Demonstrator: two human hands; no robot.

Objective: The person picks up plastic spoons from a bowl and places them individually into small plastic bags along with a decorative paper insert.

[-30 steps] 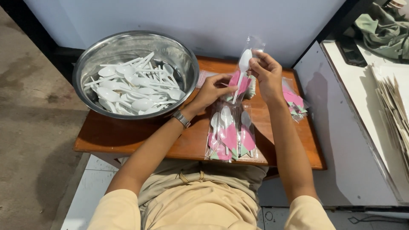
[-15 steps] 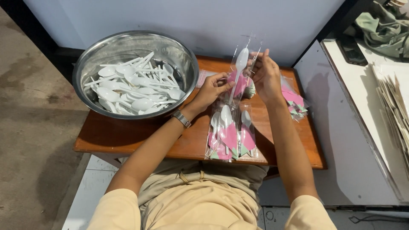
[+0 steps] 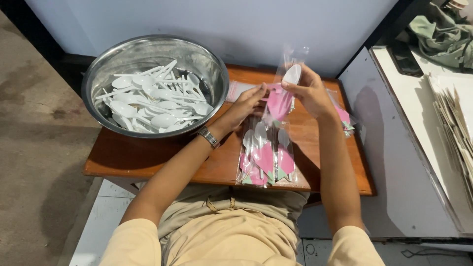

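Note:
My right hand (image 3: 309, 91) pinches a white plastic spoon (image 3: 290, 75) inside a clear plastic sleeve with a pink print (image 3: 280, 102), held upright above the table. My left hand (image 3: 248, 101) grips the same sleeve's left edge, a watch (image 3: 209, 136) on its wrist. Below the hands lies a pile of packed spoon sleeves (image 3: 266, 156) with pink and green prints. A steel bowl (image 3: 98, 74) at the table's left holds several loose white spoons (image 3: 152, 103).
The small wooden table (image 3: 148, 157) sits against a pale wall. More printed sleeves (image 3: 345, 118) lie at its right side. A grey counter (image 3: 394, 162) stands to the right, with a stack of paper sheets (image 3: 456, 123) and green cloth (image 3: 438, 34).
The spoon has slid down into the sleeve. Both hands came closer together and now hold the sleeve at its upper part.

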